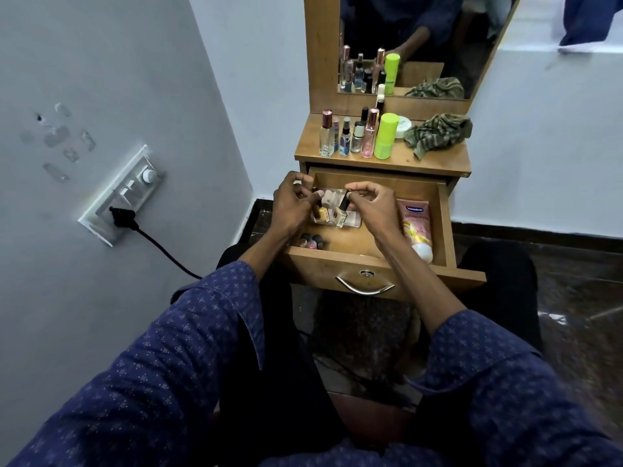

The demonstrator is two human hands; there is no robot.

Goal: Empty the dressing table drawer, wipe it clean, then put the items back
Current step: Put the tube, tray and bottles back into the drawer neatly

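Observation:
The wooden drawer (448, 227) of the dressing table is pulled open. Inside sits a clear tray (352, 221) with small nail polish bottles. My left hand (291, 205) pinches the cap of a yellow nail polish bottle (322, 214) at the tray's left side. My right hand (374, 205) pinches the black cap of a pale nail polish bottle (341, 215). A pink lotion tube (417, 227) lies along the drawer's right side. Three small round pots (312, 241) sit at the front left corner.
On the tabletop (435, 163) stand several perfume bottles (328, 138), a lime green can (385, 136), a white jar (403, 126) and a crumpled green cloth (438, 131). A mirror (421, 45) rises behind. A wall socket with a black plug (123, 217) is at left.

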